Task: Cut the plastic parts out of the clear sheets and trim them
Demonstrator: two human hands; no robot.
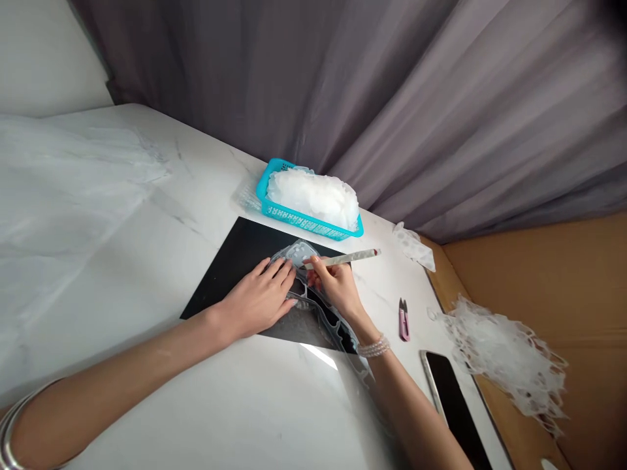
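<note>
My left hand (262,297) lies flat with its fingers stretched out, pressing a sheer whitish piece of cut-out fabric or film (301,251) against a black board (220,267). In my right hand (336,284) is a slim, pale pen-shaped tool (350,258), gripped like a pencil. Its rear end, with a dark reddish spot, points right. The working tip is down by the sheer piece near my left fingertips and is too small to make out. A strip of the same piece, with large openings, trails under my right wrist toward the table's front.
Behind the board stands a turquoise basket (313,228) heaped with white sheer pieces (313,192). To the right lie pink thread snips (403,320), a phone (455,405), a sheer scrap (414,247) and a tangle of cut-out remnants (504,359). Sheer white material (68,163) covers the left side.
</note>
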